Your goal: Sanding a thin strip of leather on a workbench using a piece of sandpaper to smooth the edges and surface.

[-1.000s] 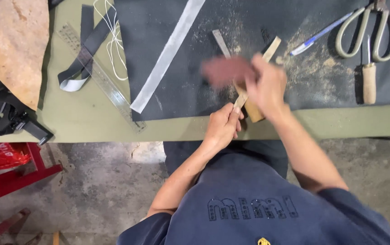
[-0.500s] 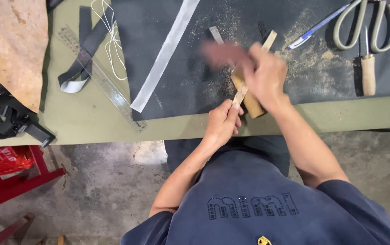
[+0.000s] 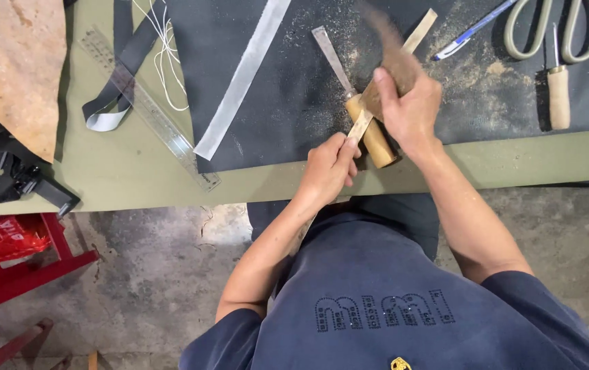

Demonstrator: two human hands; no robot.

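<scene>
Wooden strip [image 3: 404, 58] pinched by left hand [image 3: 329, 168], right hand [image 3: 407, 103] gripping blurred sanding pad [image 3: 383, 55] on it

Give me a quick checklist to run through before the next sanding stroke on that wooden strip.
1. Left hand grips the near end of the wooden strip: ok.
2. Right hand holds the brown sanding piece on the strip: ok, though it is blurred.
3. Strip rests across the chisel's wooden handle: ok.
4. Chisel blade points away from both hands: ok.
5. Handle near the table edge, might roll: cannot tell.
6. Scissors and awl lie apart from the hands: ok.
</scene>
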